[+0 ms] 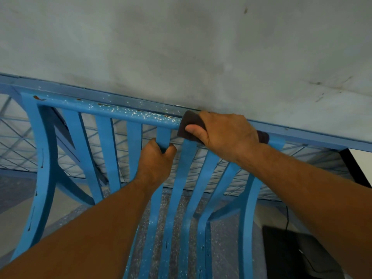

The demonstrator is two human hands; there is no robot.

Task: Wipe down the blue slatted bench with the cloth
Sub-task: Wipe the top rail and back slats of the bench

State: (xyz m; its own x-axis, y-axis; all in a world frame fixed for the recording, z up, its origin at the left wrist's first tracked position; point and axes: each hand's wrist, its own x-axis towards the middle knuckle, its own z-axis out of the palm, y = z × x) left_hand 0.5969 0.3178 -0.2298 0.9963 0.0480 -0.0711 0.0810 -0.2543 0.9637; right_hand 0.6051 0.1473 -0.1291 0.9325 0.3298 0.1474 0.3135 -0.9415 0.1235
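Wiping now: the right hand (225, 131) curls over the dark cloth (190, 119), thumb in front, and presses it around the top rail (112, 110) of the blue slatted bench (46, 158).
Left hand: the left hand (156, 160) is wrapped round one upright slat (163, 133), just below and left of the right hand, probably as a brace.
Cloth handling: soft and light, it moulds to the rail. It is likely best kept bunched under the palm.
Bench handling: stiff and probably heavy. The chipped, speckled paint left of the right hand may snag the fabric.
Edges: the wall (181, 47) sits close behind the rail, beyond the knuckles, so fingers have little room there.
Open room: the rail runs free to the left of both hands, and the gaps between slats admit fingers.
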